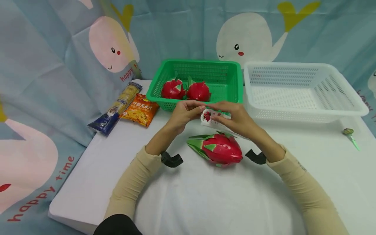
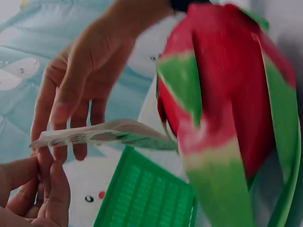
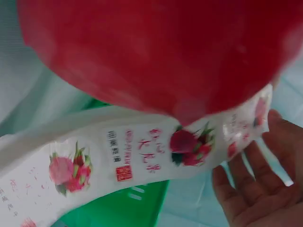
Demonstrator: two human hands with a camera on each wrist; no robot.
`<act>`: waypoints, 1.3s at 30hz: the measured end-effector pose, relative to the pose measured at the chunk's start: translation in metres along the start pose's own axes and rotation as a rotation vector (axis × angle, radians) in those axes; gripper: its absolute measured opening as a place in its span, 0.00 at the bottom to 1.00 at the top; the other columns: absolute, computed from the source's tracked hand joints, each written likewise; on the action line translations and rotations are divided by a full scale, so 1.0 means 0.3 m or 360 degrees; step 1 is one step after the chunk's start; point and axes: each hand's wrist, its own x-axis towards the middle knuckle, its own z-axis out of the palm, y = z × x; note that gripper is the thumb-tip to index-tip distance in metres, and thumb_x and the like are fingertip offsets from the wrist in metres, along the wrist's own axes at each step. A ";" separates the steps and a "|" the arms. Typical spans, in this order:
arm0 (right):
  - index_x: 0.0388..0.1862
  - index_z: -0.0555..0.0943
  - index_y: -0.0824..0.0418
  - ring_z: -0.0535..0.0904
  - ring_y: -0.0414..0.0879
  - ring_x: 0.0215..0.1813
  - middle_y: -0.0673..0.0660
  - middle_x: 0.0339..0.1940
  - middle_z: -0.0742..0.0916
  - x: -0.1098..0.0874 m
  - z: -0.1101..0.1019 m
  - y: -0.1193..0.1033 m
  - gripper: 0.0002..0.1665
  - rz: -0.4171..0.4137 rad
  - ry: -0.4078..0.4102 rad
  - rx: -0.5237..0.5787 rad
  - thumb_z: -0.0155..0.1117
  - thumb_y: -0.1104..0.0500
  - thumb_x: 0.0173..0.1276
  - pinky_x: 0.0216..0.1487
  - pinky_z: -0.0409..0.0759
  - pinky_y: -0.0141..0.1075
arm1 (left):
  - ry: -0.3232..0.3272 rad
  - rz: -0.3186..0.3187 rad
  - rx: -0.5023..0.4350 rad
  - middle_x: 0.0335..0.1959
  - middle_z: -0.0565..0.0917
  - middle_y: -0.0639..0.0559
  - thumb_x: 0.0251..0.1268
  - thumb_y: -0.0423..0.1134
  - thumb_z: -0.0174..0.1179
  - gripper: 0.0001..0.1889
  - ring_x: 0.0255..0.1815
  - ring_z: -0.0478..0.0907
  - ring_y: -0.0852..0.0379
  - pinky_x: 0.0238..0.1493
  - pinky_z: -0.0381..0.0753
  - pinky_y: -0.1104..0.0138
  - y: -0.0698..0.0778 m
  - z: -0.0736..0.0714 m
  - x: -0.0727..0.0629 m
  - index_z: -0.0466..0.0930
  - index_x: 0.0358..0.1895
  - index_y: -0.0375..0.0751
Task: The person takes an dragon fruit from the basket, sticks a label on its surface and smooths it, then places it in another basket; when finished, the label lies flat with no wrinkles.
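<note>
From where I stood, both grips looked nearly closed: the left hand [image 1: 185,114] and right hand [image 1: 237,118] pinched the printed strip [image 3: 142,152] near its end, above the bench [image 1: 220,199], just beyond the red fruit [image 1: 224,149]. It seemed light, limp and easily creased, best held by its edges.

From above, the head view faces forward and down; both wrist views share, close up, one glossy oval red-and-green dragon fruit [image 1: 225,149].
</note>
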 end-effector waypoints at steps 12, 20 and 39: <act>0.35 0.82 0.65 0.80 0.45 0.43 0.58 0.37 0.85 -0.008 0.049 0.017 0.08 -0.0053 0.0234 0.0105 0.66 0.71 0.55 0.44 0.81 0.36 | 0.0056 -0.0060 -0.0085 0.27 0.84 0.59 0.62 0.28 0.55 0.14 0.28 0.81 0.64 0.37 0.83 0.69 -0.023 0.027 0.003 0.74 0.47 0.20; 0.37 0.79 0.67 0.78 0.41 0.44 0.58 0.36 0.83 -0.013 0.027 0.013 0.05 0.0228 0.0313 0.0129 0.61 0.67 0.62 0.52 0.79 0.44 | 0.0186 0.0022 0.0206 0.39 0.84 0.41 0.61 0.30 0.57 0.13 0.31 0.81 0.64 0.41 0.83 0.65 -0.099 -0.062 0.036 0.77 0.46 0.23; 0.39 0.82 0.65 0.79 0.35 0.38 0.57 0.35 0.86 -0.050 -0.067 -0.010 0.09 0.0470 0.0093 -0.0031 0.62 0.61 0.63 0.42 0.76 0.22 | -0.0010 0.0385 0.1208 0.31 0.85 0.52 0.58 0.44 0.62 0.10 0.25 0.78 0.60 0.26 0.75 0.70 0.042 0.084 -0.028 0.84 0.38 0.41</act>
